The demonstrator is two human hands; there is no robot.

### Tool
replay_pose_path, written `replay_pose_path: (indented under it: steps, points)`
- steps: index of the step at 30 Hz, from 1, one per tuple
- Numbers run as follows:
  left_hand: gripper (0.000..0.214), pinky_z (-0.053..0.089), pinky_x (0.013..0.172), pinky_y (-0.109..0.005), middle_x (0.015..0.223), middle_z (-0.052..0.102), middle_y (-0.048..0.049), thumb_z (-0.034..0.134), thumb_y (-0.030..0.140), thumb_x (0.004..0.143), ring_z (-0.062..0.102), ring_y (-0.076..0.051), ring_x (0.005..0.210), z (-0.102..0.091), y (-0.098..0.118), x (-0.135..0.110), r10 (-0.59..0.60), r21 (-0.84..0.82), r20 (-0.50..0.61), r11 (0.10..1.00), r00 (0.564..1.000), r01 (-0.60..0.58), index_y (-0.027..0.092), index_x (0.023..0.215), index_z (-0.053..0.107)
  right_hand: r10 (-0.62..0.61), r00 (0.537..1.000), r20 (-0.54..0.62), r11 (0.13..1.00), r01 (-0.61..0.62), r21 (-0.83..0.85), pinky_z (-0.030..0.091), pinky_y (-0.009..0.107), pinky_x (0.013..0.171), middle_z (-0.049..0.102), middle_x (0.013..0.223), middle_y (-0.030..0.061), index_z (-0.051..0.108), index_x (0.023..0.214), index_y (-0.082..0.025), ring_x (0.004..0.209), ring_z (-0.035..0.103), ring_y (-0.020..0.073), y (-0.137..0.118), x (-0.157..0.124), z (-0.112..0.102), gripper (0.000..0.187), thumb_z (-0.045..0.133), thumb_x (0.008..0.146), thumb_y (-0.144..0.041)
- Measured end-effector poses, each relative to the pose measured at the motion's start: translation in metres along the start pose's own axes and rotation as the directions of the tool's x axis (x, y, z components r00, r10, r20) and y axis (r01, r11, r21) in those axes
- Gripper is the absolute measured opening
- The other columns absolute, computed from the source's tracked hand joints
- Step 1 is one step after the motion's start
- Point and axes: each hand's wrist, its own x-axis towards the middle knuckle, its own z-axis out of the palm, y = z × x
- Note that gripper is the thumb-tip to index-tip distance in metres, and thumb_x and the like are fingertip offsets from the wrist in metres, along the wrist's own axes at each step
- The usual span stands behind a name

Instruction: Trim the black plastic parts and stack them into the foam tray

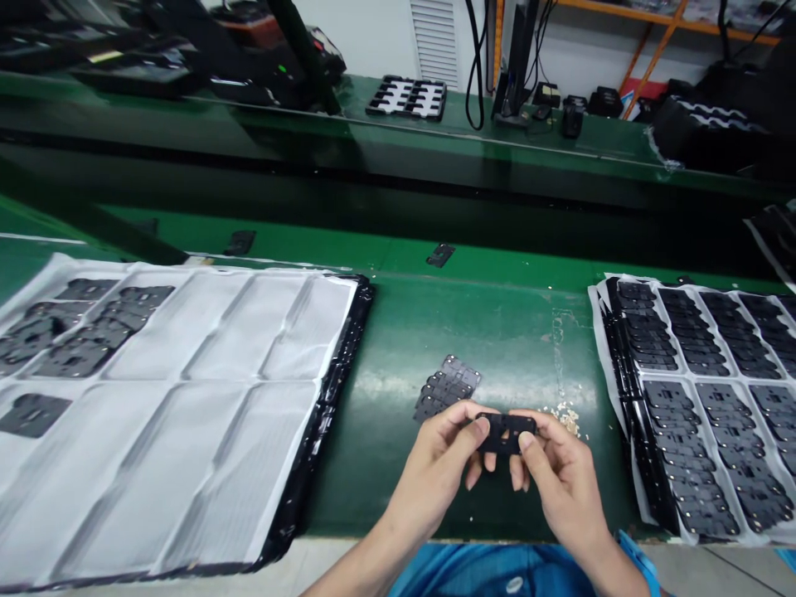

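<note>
Left hand [443, 445] and right hand [563, 464] pinch a black plate [513, 426] by its ends, just nearer than the loose pile [446, 388] and right of it, seemingly a close-handling step whose next move calls for an even two-handed grip.

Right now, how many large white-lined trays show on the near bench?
2: the left tray left of the left hand, the right tray right of the right hand, both cropped; more may be hidden beneath.
</note>
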Motion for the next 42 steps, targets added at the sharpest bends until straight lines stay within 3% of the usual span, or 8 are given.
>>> replay_pose_path:
  steps: [5, 9, 16, 20, 24, 30, 34, 42]
  points:
    - [0.035, 0.036, 0.049, -0.021, 0.061, 0.06, 0.0023, 0.064, 0.05, 0.095, 0.046, -0.009, 0.048, -0.009, 0.006, -0.002, 0.108, 0.239, -0.034, 0.966, 0.994, -0.097, 0.016, 0.087, 0.069, 0.026, 0.989, 0.146, 0.999, -0.022, -0.028, 0.053, 0.025, 0.063, 0.069, 0.074, 0.0009, 0.067, 0.126, -0.018, 0.064, 0.065, 0.015, 0.006, -0.001, -0.002, 0.032, 0.058, 0.106, -0.04]
    - [0.026, 0.04, 0.05, -0.022, 0.065, 0.061, 0.0017, 0.065, 0.043, 0.094, 0.051, -0.012, 0.051, -0.035, 0.018, -0.006, 0.245, 0.466, -0.051, 0.863, 0.968, -0.193, 0.019, 0.092, 0.074, 0.04, 0.967, 0.254, 0.994, -0.011, -0.113, 0.059, 0.027, 0.066, 0.074, 0.088, 0.0045, 0.066, 0.131, -0.019, 0.068, 0.071, 0.0159, 0.018, -0.002, -0.006, 0.03, 0.056, 0.105, -0.03]
    - [0.022, 0.047, 0.055, -0.026, 0.064, 0.065, 0.0011, 0.062, 0.038, 0.093, 0.061, -0.017, 0.054, -0.08, 0.024, 0.007, 0.29, 0.734, 0.013, 0.647, 0.957, -0.206, 0.021, 0.094, 0.077, -0.11, 0.967, 0.229, 0.95, 0.17, -0.262, 0.064, 0.028, 0.072, 0.08, 0.093, 0.0068, 0.079, 0.107, -0.021, 0.076, 0.077, 0.0185, 0.026, 0.002, -0.01, 0.023, 0.057, 0.104, -0.022]
    - [0.023, 0.052, 0.062, -0.03, 0.074, 0.066, -0.0007, 0.059, 0.037, 0.093, 0.065, -0.019, 0.059, -0.091, 0.017, 0.02, 0.367, 0.864, 0.062, 0.445, 0.928, -0.234, 0.022, 0.098, 0.075, -0.177, 0.953, 0.248, 0.925, 0.247, -0.289, 0.064, 0.029, 0.076, 0.081, 0.097, 0.0077, 0.081, 0.108, -0.022, 0.086, 0.08, 0.0211, 0.028, 0.003, -0.009, 0.023, 0.058, 0.103, -0.018]
    - [0.022, 0.055, 0.064, -0.032, 0.092, 0.068, -0.0035, 0.058, 0.033, 0.094, 0.065, -0.018, 0.059, -0.098, 0.012, 0.02, 0.431, 0.923, 0.076, 0.31, 0.899, -0.226, 0.021, 0.107, 0.071, -0.21, 0.948, 0.238, 0.905, 0.28, -0.32, 0.064, 0.031, 0.078, 0.081, 0.098, 0.0083, 0.081, 0.107, -0.022, 0.088, 0.08, 0.0223, 0.033, 0.002, -0.01, 0.025, 0.057, 0.102, -0.015]
    - [0.039, 0.061, 0.066, -0.036, 0.12, 0.065, -0.0078, 0.069, 0.036, 0.091, 0.075, -0.024, 0.077, -0.101, 0.002, 0.002, 0.341, 0.984, 0.092, 0.11, 0.936, -0.137, 0.025, 0.128, 0.061, -0.292, 0.95, 0.108, 0.875, 0.311, -0.37, 0.064, 0.031, 0.081, 0.081, 0.105, 0.0084, 0.078, 0.114, -0.024, 0.092, 0.08, 0.0217, 0.036, 0.001, -0.019, 0.026, 0.056, 0.105, -0.016]
    - [0.059, 0.065, 0.072, -0.042, 0.133, 0.06, -0.0115, 0.074, 0.034, 0.087, 0.078, -0.03, 0.091, -0.099, -0.012, -0.002, 0.305, 0.992, 0.082, 0.064, 0.949, -0.106, 0.026, 0.141, 0.049, -0.351, 0.935, 0.045, 0.839, 0.336, -0.429, 0.064, 0.031, 0.085, 0.081, 0.108, 0.0092, 0.077, 0.117, -0.024, 0.098, 0.079, 0.0227, 0.043, 0.001, -0.027, 0.028, 0.054, 0.105, -0.014]
    - [0.052, 0.065, 0.06, -0.041, 0.128, 0.061, -0.0108, 0.065, 0.042, 0.094, 0.079, -0.03, 0.083, -0.093, -0.025, 0.005, 0.427, 0.996, 0.039, 0.06, 0.904, -0.071, 0.025, 0.138, 0.044, -0.461, 0.886, 0.041, 0.753, 0.415, -0.51, 0.062, 0.027, 0.092, 0.079, 0.116, 0.0082, 0.076, 0.118, -0.024, 0.106, 0.078, 0.0201, 0.053, 0.004, -0.034, 0.043, 0.046, 0.097, -0.001]
